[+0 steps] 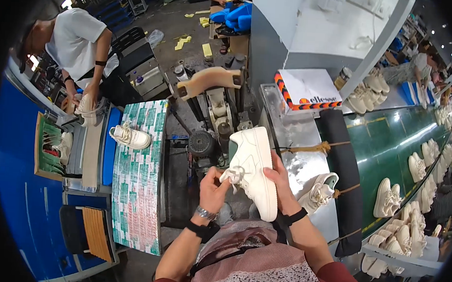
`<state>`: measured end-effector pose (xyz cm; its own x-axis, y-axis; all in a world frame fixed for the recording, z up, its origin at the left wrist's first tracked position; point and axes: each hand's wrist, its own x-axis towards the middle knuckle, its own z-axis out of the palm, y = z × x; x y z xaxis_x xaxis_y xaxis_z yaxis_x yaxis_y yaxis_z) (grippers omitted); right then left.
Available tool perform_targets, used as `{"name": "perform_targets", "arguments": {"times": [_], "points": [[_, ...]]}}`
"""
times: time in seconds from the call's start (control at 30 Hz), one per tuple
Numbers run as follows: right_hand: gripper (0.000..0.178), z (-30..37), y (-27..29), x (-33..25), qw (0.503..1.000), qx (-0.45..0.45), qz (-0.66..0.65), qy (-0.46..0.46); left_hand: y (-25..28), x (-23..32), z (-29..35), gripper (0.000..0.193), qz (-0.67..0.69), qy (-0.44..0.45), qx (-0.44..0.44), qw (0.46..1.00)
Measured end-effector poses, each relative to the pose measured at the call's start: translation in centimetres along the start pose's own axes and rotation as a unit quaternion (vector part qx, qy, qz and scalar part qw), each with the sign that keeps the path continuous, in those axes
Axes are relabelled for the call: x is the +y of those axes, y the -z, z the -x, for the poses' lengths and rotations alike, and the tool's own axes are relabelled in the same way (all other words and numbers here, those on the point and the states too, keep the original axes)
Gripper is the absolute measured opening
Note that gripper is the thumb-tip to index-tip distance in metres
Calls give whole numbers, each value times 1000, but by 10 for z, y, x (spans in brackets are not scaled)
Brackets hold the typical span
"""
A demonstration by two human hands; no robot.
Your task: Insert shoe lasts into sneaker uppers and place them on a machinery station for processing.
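A cream low-top sneaker point(255, 163) is held up in front of me, tilted on its side with its pale sole facing right. My right hand point(282, 186) grips it from the sole side, thumb pressed against the sole's edge. With fingers closed, my left hand point(213, 193) pinches at the tongue and laces point(236, 173); which of the two it grips, I cannot tell. Close to my right forearm, another cream sneaker point(318, 194) rests on the metal bench point(299, 169). To the left, one more sneaker point(131, 137) lies on a tape-covered table point(139, 187).
A machine with a curved tan pad point(209, 83) stands straight ahead. A shoe box point(308, 89) sits on the bench's far end. Right of a black padded roll point(342, 174), a green conveyor point(376, 134) carries several pairs of sneakers. At left, a co-worker point(80, 44) handles a shoe.
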<state>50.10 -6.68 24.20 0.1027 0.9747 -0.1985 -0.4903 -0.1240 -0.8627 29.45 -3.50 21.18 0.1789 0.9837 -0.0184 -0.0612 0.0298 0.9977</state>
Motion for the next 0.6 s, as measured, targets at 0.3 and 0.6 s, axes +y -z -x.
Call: {"name": "perform_targets", "arguments": {"times": [0.3,0.6], "points": [[90,-92,-46,-26,855,67,490,160,-3,-75,-92,8,138,88,64,984],[93,-110,-90,-61,681,99,708,161,-42,-79,-111,9,375,205,60,902]]}}
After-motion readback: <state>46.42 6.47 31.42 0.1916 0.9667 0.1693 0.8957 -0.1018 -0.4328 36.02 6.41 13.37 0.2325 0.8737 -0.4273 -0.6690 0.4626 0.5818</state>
